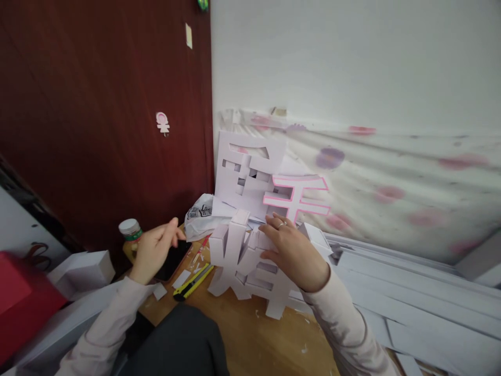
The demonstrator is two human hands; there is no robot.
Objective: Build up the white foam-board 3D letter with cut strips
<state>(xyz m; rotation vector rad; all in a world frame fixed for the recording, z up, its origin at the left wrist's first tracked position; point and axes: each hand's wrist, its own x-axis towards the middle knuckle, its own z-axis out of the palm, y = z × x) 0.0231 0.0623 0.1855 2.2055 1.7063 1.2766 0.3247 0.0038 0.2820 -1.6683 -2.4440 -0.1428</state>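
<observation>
Right hand is laid palm-down, fingers spread, on top of a white 3D paper character that lies on the wooden floor; nothing is gripped, it is only pressed and steadied. Left hand is loosely curled over a black phone, fingertips touching or just above it; whether it is actually held cannot be told.

Risks as judged:
- Thin paper walls could be crushed or creased if more weight is put through the right palm.
- A yellow utility knife lies between the hands, just beside the character; blade state is not visible. It could be brushed by a sleeve or wrist.
- A small capped bottle stands near the left hand and could be knocked over onto the paper.
- Two more cut characters, one pink-edged, are leaned against the wall behind and could be toppled if the pile is nudged.
</observation>
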